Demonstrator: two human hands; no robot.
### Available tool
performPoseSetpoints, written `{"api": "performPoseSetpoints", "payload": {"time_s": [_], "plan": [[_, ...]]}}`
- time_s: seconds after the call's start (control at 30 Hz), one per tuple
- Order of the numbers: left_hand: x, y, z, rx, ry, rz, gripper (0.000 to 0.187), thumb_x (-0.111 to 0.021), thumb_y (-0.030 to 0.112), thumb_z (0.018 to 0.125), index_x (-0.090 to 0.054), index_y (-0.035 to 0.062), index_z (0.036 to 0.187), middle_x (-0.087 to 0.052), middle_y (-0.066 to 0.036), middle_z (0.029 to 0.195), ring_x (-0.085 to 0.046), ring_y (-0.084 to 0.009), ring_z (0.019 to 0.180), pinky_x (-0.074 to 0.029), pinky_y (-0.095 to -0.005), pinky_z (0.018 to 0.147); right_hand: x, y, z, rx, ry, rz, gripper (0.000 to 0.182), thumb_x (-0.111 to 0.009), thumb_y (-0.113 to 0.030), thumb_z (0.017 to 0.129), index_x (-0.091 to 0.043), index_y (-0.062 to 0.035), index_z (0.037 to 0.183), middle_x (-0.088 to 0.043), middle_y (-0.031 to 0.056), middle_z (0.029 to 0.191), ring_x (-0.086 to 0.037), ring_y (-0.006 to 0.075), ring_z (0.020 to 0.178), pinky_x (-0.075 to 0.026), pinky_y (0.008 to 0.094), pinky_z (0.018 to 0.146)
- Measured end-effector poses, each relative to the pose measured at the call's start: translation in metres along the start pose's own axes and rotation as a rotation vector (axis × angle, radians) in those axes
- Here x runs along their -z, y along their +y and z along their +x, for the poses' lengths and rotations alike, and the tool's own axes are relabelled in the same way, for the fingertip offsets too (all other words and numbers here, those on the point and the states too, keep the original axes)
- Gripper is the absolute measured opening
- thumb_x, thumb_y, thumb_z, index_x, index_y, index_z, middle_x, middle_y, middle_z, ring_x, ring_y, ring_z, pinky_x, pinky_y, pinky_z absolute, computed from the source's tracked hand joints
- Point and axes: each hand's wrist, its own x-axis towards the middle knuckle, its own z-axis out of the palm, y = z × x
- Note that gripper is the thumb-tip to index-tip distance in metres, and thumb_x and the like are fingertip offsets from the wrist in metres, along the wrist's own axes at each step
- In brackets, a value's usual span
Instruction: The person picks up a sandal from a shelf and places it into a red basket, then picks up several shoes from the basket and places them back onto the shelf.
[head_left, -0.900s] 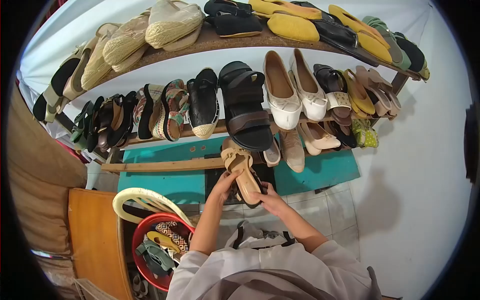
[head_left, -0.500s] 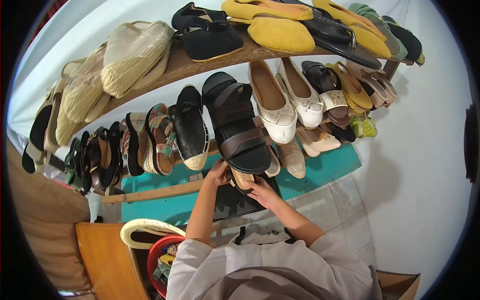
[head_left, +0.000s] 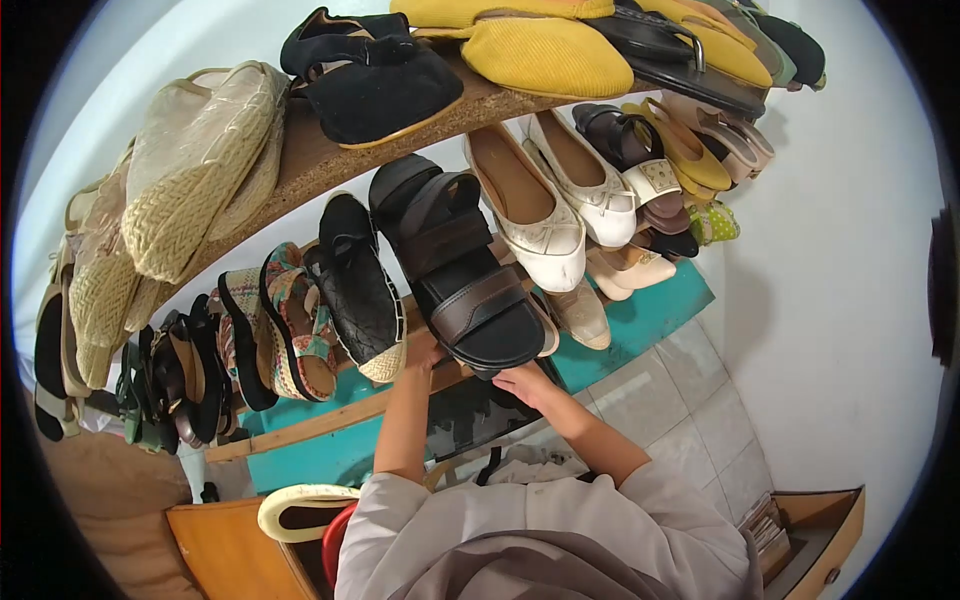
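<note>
We take the big black sandal (head_left: 462, 272) on the middle shelf as our mark. Far to its left, the straw wedges (head_left: 190, 170) hang over the top shelf (head_left: 310, 165) edge, and the dark strappy sandals (head_left: 170, 380) crowd the lower rail, cut off by the frame's dark rim. Just left of the black sandal stand one patterned wedge (head_left: 290, 325) and one black espadrille (head_left: 358, 290), toes down, touching each other.

Both our hands reach up under the black sandal's toe. Our left hand (head_left: 425, 352) slips beneath its left edge, fingers hidden. Our right hand (head_left: 528, 385) sits just below its toe, curled, a small gap from the left; we cannot tell what either clasps, since the sandal covers the fingertips.

Right of the black sandal lie two cream flats (head_left: 560, 200), side by side, then a tight cluster of smaller shoes too packed to count. Above sit one black flat (head_left: 375, 80) and a yellow slipper (head_left: 545, 55). Open room lies only below right, over the tiled floor (head_left: 700, 400); a wooden drawer (head_left: 815, 540) stands open at the corner.
</note>
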Motion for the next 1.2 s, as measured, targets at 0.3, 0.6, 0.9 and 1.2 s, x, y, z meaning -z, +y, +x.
{"api": "performPoseSetpoints", "payload": {"time_s": [0.3,0.6,0.9,1.2], "plan": [[0.020,-0.061,0.030,0.336,-0.053,-0.875,0.030,-0.048,0.017,0.088,-0.053,0.0002,0.112,-0.054,-0.011,0.116,-0.053,-0.0217,0.098,-0.044,-0.0306,0.085,-0.008,0.005,-0.002,-0.102,0.052,0.016,0.065,-0.065,-0.042,0.075,-0.039,0.0045,0.112,-0.051,0.0217,0.106,-0.056,0.0260,0.097,-0.047,0.0344,0.084],[0.000,-0.021,0.008,0.305,0.171,-0.237,0.029,-0.056,0.023,0.084,-0.054,0.0009,0.103,-0.057,-0.011,0.102,-0.054,-0.0213,0.093,-0.044,-0.0342,0.080,-0.020,-0.007,-0.035,-0.109,0.087,-0.033,0.060,-0.068,-0.036,0.075,-0.043,0.0040,0.111,-0.051,0.0188,0.109,-0.055,0.0236,0.098,-0.047,0.0329,0.085],[-0.053,-0.002,-0.115,-0.267,0.606,0.082,0.020,-0.065,0.013,0.077,-0.050,0.0018,0.081,-0.049,-0.003,0.073,-0.045,-0.0107,0.067,-0.039,-0.0245,0.063,-0.014,-0.004,-0.100,0.304,0.026,-0.573,0.014,-0.061,-0.013,0.081,-0.049,-0.0067,0.085,-0.055,0.0003,0.077,-0.053,0.0078,0.068,-0.043,0.0206,0.061],[-0.107,-0.078,-0.277,-0.040,0.690,-0.027,0.015,-0.060,0.009,0.078,-0.046,0.0070,0.075,-0.045,0.004,0.064,-0.042,-0.0039,0.058,-0.036,-0.0186,0.052,0.013,0.024,-0.137,0.227,-0.164,-0.624,0.013,-0.060,-0.009,0.081,-0.048,-0.0060,0.083,-0.053,-0.0007,0.074,-0.051,0.0074,0.066,-0.041,0.0202,0.062]]}}
